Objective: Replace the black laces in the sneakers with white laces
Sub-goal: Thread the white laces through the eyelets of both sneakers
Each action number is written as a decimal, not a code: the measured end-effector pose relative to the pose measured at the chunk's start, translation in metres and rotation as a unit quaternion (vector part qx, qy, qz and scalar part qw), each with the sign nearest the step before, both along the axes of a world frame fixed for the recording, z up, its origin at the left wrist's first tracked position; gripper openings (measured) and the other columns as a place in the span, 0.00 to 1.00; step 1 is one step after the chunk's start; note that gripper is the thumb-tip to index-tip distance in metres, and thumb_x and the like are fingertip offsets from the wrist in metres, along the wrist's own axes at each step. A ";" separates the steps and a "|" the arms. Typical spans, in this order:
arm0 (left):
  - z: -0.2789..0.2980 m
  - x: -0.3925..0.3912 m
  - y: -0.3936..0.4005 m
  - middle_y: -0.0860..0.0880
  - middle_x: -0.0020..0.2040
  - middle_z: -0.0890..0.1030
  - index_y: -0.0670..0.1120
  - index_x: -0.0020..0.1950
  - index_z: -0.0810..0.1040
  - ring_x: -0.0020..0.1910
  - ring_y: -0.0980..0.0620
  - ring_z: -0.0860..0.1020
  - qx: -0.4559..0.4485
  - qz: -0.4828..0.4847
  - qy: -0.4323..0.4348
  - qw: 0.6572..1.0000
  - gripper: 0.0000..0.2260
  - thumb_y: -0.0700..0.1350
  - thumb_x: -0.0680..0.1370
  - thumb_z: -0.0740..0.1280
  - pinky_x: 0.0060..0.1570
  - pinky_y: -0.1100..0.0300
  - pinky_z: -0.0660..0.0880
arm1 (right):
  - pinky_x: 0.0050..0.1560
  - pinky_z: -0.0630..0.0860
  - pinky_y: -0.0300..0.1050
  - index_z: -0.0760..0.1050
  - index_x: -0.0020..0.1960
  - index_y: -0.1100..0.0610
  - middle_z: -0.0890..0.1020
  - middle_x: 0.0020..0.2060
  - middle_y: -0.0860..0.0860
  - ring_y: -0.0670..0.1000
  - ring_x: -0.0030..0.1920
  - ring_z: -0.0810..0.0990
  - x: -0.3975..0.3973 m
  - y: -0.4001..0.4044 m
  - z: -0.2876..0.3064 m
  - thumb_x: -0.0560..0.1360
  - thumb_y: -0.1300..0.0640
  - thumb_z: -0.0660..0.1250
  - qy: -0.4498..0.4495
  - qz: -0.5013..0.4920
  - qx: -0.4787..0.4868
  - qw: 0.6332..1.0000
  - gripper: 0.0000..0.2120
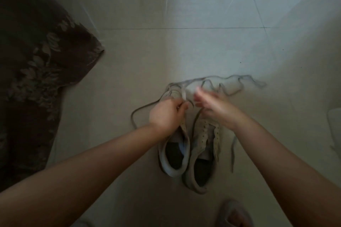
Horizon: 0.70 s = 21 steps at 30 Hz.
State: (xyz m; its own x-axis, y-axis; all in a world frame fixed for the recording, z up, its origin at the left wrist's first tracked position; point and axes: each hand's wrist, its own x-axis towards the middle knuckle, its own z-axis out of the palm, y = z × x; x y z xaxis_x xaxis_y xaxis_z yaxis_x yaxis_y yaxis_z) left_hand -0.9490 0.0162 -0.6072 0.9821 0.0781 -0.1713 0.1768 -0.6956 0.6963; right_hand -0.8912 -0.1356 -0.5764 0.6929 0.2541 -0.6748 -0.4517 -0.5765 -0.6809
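On the tiled floor (129,72) nearest the camera, two pale sneakers (186,155) lie side by side, heels near, toes far. Over their toes, the left hand (166,114) pinches a lace (140,110), fingers curled. The right hand (210,103) is blurred; its grip cannot be told. Beyond, loose laces (234,83) trail right. A dark patterned cloth (36,61) lies far left.

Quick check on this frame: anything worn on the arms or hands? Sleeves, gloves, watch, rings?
Nothing visible. Both forearms are bare up to the frame edge, no sleeves showing. Left hand and right hand have no gloves, and no watch or bands at the wrists. The right hand is motion-blurred, so rings cannot be ruled out.
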 end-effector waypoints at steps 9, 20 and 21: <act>-0.001 0.009 0.001 0.47 0.43 0.82 0.48 0.48 0.86 0.50 0.55 0.72 -0.212 0.087 0.021 0.973 0.12 0.49 0.80 0.63 0.56 0.62 0.68 | 0.46 0.74 0.33 0.81 0.46 0.48 0.84 0.38 0.41 0.36 0.40 0.80 -0.014 0.016 -0.011 0.73 0.58 0.72 -0.138 0.036 0.078 0.987 0.06; -0.009 0.007 -0.001 0.51 0.45 0.85 0.53 0.51 0.84 0.55 0.51 0.78 -0.294 0.106 0.059 0.948 0.17 0.59 0.77 0.60 0.62 0.50 0.71 | 0.37 0.73 0.30 0.76 0.47 0.48 0.80 0.33 0.42 0.36 0.35 0.79 -0.027 0.017 -0.017 0.78 0.57 0.64 -0.152 0.098 0.021 0.983 0.05; -0.007 0.007 -0.001 0.51 0.44 0.84 0.53 0.51 0.84 0.54 0.51 0.77 -0.260 0.085 0.040 0.961 0.19 0.61 0.75 0.58 0.62 0.51 0.70 | 0.36 0.70 0.26 0.76 0.48 0.47 0.79 0.33 0.39 0.33 0.34 0.78 -0.028 0.018 -0.018 0.78 0.57 0.64 -0.180 0.110 0.004 0.978 0.06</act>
